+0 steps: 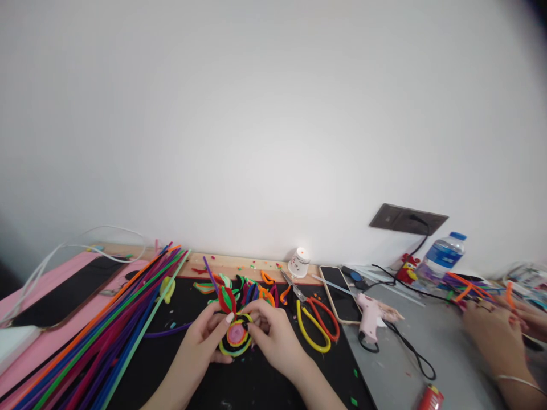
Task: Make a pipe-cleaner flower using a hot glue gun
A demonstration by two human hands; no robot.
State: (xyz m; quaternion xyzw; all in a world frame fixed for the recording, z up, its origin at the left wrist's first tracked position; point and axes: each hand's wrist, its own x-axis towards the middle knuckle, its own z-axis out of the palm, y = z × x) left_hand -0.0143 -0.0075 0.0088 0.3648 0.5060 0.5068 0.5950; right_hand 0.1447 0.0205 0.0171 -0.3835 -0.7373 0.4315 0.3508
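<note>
Between my two hands is a round coil of pipe cleaners, ringed in pink, orange, black and yellow-green. My left hand grips its left side, with the thumb on the upper edge. On the right side, my right hand pinches the rim with thumb and fingertips. A red and green leaf-shaped pipe cleaner piece rises just above the coil, partly hidden by my left fingers. Behind my hands lie several looped pipe cleaner pieces in orange, green and purple on the black mat.
A bundle of long pipe cleaners lies at left beside a dark phone. To the right are scissors, another phone, a pink glue gun, a paper cup and a bottle. Another person's hands work at far right.
</note>
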